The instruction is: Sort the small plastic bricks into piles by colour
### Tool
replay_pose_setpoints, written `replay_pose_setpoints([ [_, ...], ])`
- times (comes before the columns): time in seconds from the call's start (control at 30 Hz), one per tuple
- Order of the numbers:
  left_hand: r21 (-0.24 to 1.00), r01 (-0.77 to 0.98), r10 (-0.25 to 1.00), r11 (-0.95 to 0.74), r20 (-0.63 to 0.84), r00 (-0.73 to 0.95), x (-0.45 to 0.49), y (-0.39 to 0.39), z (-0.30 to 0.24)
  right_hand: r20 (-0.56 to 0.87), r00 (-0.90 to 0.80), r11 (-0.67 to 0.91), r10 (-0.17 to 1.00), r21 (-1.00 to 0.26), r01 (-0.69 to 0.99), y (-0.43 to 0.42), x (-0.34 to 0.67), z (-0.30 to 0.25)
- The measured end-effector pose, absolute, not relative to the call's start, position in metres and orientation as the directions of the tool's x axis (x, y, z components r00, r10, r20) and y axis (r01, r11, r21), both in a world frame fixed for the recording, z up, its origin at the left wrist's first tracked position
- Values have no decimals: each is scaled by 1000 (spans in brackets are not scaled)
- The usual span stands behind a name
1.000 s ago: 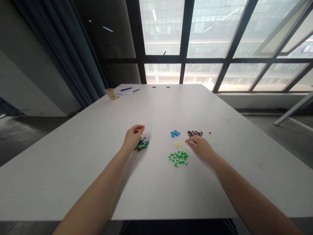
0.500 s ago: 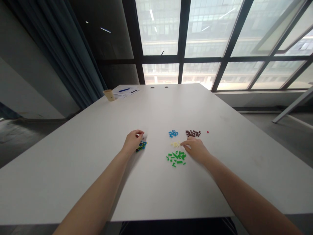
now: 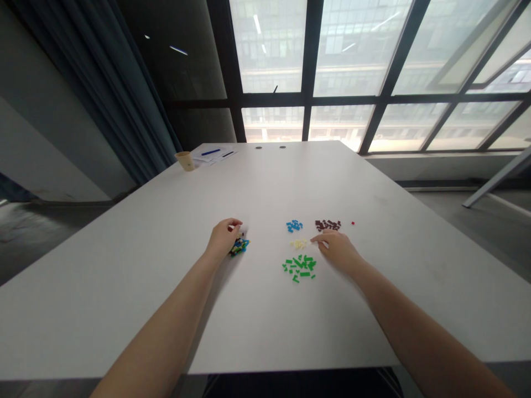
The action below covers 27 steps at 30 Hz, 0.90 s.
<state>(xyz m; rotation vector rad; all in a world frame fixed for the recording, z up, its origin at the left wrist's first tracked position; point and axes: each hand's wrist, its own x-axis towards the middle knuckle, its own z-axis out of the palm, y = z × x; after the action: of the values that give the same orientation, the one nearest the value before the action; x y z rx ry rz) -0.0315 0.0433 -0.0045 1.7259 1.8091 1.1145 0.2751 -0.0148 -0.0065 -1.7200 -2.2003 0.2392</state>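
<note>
My left hand (image 3: 224,236) is beside a small heap of mixed bricks (image 3: 239,246), coloured blue, green, yellow and black. Its fingers are curled together, and anything between the fingertips is too small to make out. My right hand (image 3: 337,250) rests at the right of the pale yellow bricks (image 3: 299,244), its index finger stretched toward them and apart from the thumb; nothing shows in it. Just beyond that hand are the dark brown bricks (image 3: 327,225). Green bricks (image 3: 305,274) lie nearer me, and blue bricks (image 3: 294,225) farther off.
A single red brick (image 3: 353,223) sits right of the brown group. Toward the far left of the white table (image 3: 274,188) stand a paper cup (image 3: 185,161) and papers (image 3: 215,157) with a blue pen (image 3: 211,152). Windows rise behind the far edge.
My right hand has drawn back slightly to the right, away from the pale yellow bricks. My left hand has shifted a little left, uncovering more of the mixed heap.
</note>
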Motion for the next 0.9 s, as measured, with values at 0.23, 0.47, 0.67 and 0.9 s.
replay_pose_setpoints([
  [0.23, 711, 695, 954, -109, 271, -128, -37, 47, -10, 145, -174, 213, 974, -326, 921, -15, 276, -8],
  [0.47, 654, 747, 970, -120, 239, -53, -42, 49, -19, 160, -231, 276, 960, -379, 883, -14, 274, -12],
  [0.67, 383, 922, 994, -54, 113, 11, -36, 44, -11, 196, -211, 278, 958, -443, 852, -10, 279, -9],
  [0.9, 392, 908, 979, -145, 190, 74, -34, 44, -12, 265, -112, 235, 958, -494, 837, -9, 286, -1],
])
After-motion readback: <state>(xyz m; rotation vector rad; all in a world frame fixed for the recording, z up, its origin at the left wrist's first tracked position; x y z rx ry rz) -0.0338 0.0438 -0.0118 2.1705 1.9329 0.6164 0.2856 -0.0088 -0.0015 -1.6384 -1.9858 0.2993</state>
